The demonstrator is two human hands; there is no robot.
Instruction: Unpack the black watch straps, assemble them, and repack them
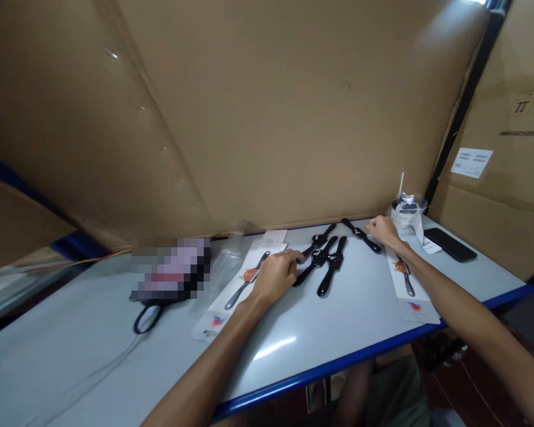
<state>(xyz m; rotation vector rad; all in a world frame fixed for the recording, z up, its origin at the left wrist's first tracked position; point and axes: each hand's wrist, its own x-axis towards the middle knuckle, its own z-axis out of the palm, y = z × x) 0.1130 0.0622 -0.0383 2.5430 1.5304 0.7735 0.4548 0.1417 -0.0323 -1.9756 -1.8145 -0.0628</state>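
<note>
Several black wristwatches (327,261) lie side by side on the grey table (329,332). My left hand (276,274) rests over a white packaging card (244,281), its fingers curled, with the fingertips at the leftmost watch (314,242). My right hand (382,230) is closed loosely at the end of another black watch (360,235) lying further right. Under my right forearm lies a second white card (407,284) that carries a strap.
A black phone (449,244) lies at the right, and next to it a clear plastic cup (407,213) with a straw. A blurred-out object (171,268) and a black cord loop (148,317) sit at the left. Cardboard walls stand behind. The table's blue edge (338,365) runs close to me.
</note>
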